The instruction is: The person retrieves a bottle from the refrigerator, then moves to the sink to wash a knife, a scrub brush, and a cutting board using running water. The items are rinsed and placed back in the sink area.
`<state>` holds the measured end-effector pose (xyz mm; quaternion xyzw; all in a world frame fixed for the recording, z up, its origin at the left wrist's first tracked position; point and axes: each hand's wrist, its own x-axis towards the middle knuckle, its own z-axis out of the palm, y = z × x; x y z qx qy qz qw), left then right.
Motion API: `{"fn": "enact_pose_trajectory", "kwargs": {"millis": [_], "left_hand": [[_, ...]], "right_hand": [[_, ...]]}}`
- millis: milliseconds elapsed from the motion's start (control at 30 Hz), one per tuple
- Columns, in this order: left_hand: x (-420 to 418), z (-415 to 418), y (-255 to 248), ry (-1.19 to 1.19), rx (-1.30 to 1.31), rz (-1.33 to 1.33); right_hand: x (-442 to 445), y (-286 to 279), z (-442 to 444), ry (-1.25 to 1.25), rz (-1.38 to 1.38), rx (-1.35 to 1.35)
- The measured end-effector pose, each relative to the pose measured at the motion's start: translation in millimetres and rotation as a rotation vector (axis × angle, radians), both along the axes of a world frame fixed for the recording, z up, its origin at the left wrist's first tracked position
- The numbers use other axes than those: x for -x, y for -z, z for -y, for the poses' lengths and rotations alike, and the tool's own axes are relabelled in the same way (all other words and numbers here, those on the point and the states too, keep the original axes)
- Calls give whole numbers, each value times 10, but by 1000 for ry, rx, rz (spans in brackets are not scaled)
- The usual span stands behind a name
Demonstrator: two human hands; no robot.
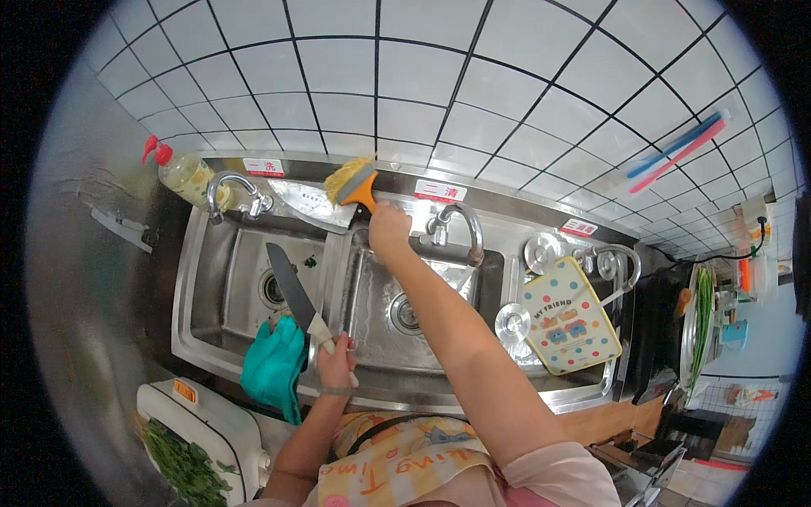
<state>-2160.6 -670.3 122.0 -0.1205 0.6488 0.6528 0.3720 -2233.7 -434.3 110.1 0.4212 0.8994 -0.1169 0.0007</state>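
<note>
My left hand (336, 362) grips the pale handle of a dark-bladed kitchen knife (290, 279), whose blade points up over the left basin (247, 260). My right hand (389, 227) reaches across the middle basin (437, 355) to the back ledge. It is closed around the orange handle of a scrub brush (355, 185) with yellow bristles. Just beside the brush lies a broad shiny cleaver (313, 206), its dark handle end partly hidden near my right hand. A pair of teal rubber gloves (272, 361) hangs over the sink's front edge, left of my left hand.
A soap bottle with a red pump (190, 177) stands at the back left. Curved taps (459, 228) rise behind the basins. A dotted cutting board (573, 320) and metal lids (513, 323) occupy the right basin. Leafy greens (184, 459) lie on a white container (203, 412) at the lower left.
</note>
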Motion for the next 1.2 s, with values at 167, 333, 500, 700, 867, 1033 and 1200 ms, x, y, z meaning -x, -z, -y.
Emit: {"fn": "enact_pose_trajectory", "kwargs": {"millis": [167, 333, 500, 700, 867, 1033, 1200], "left_hand": [[-35, 19, 9, 45, 23, -49], [-52, 5, 36, 29, 47, -51], [-80, 43, 62, 84, 44, -71], [-90, 117, 6, 174, 128, -134], [-86, 18, 66, 174, -86, -92], [232, -749, -18, -17, -354, 28], [627, -1618, 91, -167, -233, -61]], "right_hand": [[-52, 130, 35, -79, -139, -141], [-389, -335, 286, -82, -412, 195], [-1289, -192, 557, -32, -417, 536], [-2131, -397, 348, -9, -207, 425], [-2293, -489, 181, -4, -238, 408], [-2239, -528, 310, 20, -260, 450], [-2315, -575, 380, -32, -284, 452]]}}
